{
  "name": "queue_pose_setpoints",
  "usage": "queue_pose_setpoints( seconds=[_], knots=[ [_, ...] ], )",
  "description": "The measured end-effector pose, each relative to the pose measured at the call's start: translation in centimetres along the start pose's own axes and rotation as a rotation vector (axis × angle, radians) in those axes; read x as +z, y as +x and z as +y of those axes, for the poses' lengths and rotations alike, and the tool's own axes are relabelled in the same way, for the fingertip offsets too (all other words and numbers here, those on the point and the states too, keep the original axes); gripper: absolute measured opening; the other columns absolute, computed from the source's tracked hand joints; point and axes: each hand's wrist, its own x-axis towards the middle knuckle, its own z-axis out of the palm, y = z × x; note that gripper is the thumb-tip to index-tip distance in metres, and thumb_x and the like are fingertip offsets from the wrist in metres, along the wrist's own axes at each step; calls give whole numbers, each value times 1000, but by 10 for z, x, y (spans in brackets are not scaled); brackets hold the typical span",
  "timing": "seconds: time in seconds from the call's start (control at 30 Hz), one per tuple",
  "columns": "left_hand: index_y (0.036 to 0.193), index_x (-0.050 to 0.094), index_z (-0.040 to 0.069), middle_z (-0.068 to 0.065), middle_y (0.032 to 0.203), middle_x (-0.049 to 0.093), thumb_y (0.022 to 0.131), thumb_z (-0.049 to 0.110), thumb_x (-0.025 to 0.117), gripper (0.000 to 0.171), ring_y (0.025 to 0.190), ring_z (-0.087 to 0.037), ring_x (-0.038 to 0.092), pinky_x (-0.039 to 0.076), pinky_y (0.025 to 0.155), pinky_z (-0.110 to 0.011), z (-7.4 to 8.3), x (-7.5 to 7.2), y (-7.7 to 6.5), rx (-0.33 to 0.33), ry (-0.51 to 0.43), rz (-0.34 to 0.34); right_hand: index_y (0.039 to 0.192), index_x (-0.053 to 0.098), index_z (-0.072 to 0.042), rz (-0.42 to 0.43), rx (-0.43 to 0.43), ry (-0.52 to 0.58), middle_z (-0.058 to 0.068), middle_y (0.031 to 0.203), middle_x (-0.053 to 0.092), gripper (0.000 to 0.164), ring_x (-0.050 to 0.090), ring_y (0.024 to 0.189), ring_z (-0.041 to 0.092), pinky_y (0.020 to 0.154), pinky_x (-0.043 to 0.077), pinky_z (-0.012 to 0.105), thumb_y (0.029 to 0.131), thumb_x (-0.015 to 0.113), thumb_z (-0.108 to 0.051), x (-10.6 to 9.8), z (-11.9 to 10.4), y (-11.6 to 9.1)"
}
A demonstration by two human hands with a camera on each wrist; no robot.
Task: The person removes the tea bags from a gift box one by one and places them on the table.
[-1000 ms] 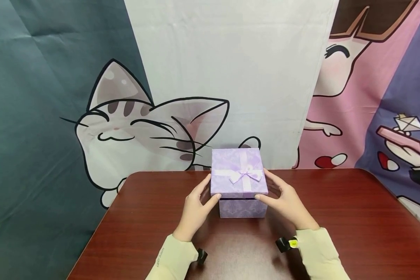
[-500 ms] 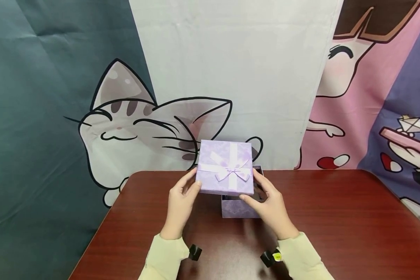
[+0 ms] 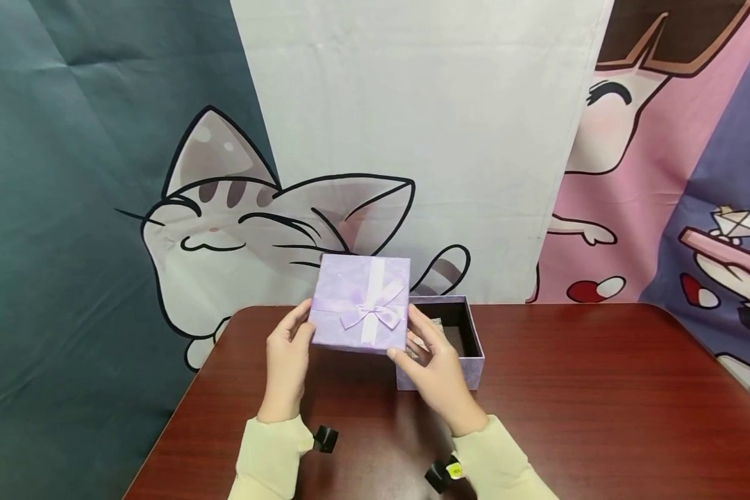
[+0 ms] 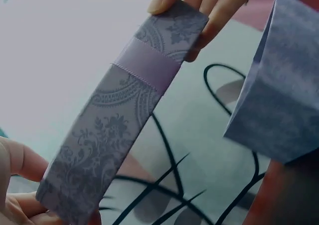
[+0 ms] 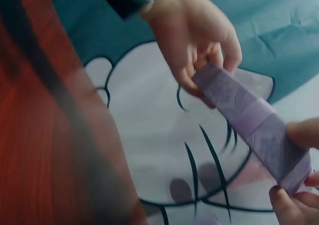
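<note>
Lavender lid (image 3: 353,295), topped with a pale ribbon bow (image 3: 371,316), is hanging in the air above the tabletop (image 3: 575,403), held between your two hands.

At the far left, a dark teal backdrop (image 3: 69,229) is covering the wall, and a printed cartoon cat (image 3: 219,274) is smiling with closed eyes behind the tabletop. Below the cat, your left arm is reaching in, wearing a cream sleeve (image 3: 267,455) with a small black device (image 3: 326,439) at the wrist. Your left grip (image 3: 284,368) is partly closed, pinching the lid's left side, the thumb sitting at the near corner.

Next comes the lid itself, its bow facing up toward the head camera; the wrist views are showing its side wall, with a floral pattern and a ribbon band. Your right grip (image 3: 439,375) is likewise partly closed, pinching the lid's right side.

Just to the right of the lid, and apart from it, a purple box (image 3: 473,368) is standing open on the tabletop. Its inside is looking dark, with something pale and patterned partly hidden behind your right hand. At the far right, pink and blue cartoon cloth (image 3: 694,160) is hanging.
</note>
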Motion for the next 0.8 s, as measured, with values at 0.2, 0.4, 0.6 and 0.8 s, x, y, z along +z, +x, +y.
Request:
queue_pose_setpoints(
  seconds=[0.2,0.4,0.6,0.8],
  knots=[
    [141,59,1,-18,145,55,101,7,52,41,129,-21,51,44,93,-13,-2,-23,9,-80,50,33,151,41,6,-19,28,-62,21,160,35,70,42,142,36,107,44,37,88,74,5,29,2,-5],
    [141,59,0,-16,147,53,101,7,51,41,134,-20,47,40,101,-25,-9,-41,19,-155,83,30,153,35,9,-65,45,-83,23,162,30,64,35,146,37,109,39,45,95,62,4,50,16,-7],
    [141,57,-1,-16,147,52,102,9,49,42,129,-22,49,43,94,-23,-22,-48,25,-195,119,18,153,29,12,-53,117,-34,30,161,25,62,31,146,44,112,33,54,96,53,8,66,34,-6],
    [139,58,-5,-24,145,52,99,8,48,43,132,-29,47,41,105,-40,-48,-52,32,-238,205,11,155,26,11,-45,228,-51,31,161,21,66,24,149,44,115,29,57,94,51,9,75,55,-10]
  ],
)
